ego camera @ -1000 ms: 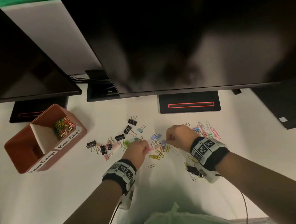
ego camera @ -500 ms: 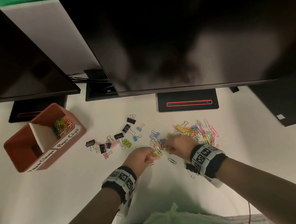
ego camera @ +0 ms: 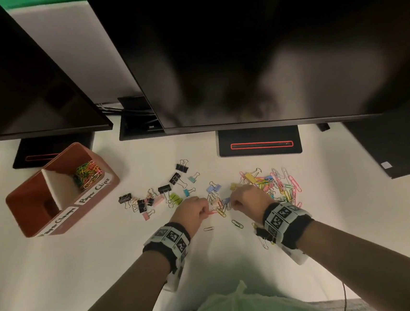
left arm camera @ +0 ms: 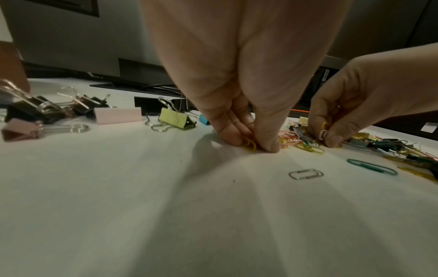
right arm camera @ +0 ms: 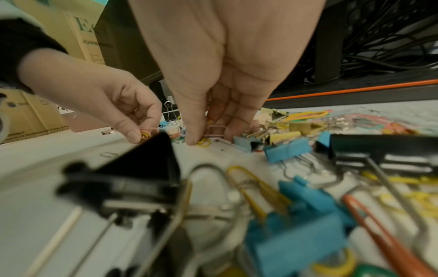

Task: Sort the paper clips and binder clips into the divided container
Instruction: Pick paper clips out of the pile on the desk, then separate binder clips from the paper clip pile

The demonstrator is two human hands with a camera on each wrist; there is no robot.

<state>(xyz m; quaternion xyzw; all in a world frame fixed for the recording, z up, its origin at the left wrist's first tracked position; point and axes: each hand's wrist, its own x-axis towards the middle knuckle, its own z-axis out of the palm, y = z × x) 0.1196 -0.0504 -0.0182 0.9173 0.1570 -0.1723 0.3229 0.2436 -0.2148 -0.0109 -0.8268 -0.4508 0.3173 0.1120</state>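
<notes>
Both hands are working low over a white table (ego camera: 61, 282). The left hand (ego camera: 191, 210) is pinching a yellow paper clip (left arm camera: 249, 144) against the surface; the right hand (ego camera: 247, 201) is holding several small clips in its curled fingers (right arm camera: 196, 131) – more lie scattered just beyond. The divided container (ego camera: 97, 190) is sitting well off to the left. Light, thin and slippery, the clips are probably best nipped by their wire loops.

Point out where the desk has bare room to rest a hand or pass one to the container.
Bare desk runs between the container and the left hand, and along the near edge. Right of the paper clips it is bare too. Crowded: binder clips left of the hands, and around the right hand.
</notes>
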